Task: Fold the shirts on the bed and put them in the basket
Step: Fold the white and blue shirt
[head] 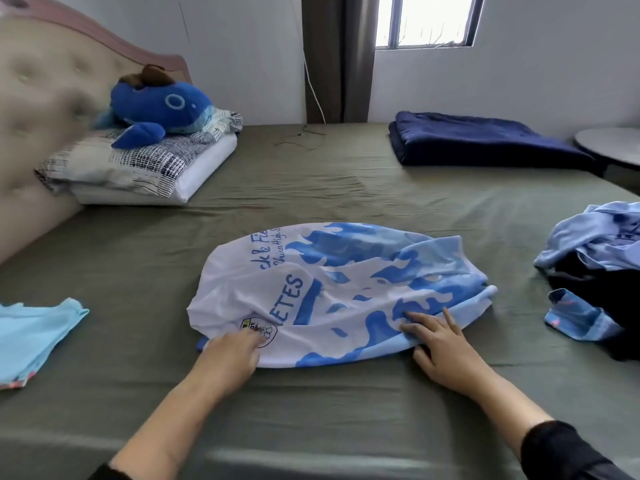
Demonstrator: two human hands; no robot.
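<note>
Item: white-and-blue shirt (346,289) on bed (311,181), soft, light, slippery I judge; my left hand (232,351) pinches its near hem, right hand (440,344) presses flat, best lifted by corners.

Two bare forearms reach into view, each ending in a bare hand, the left hand (231,355) and the right hand (440,348). Dark black sleeves are pushed up near the elbows.

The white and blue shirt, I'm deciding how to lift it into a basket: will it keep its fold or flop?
Probably floppy: the white and blue shirt lies creased and bunched under the left hand and right hand. It looks thin and light, so lifting by one edge would likely undo the fold; supporting it from beneath seems safer.
</note>
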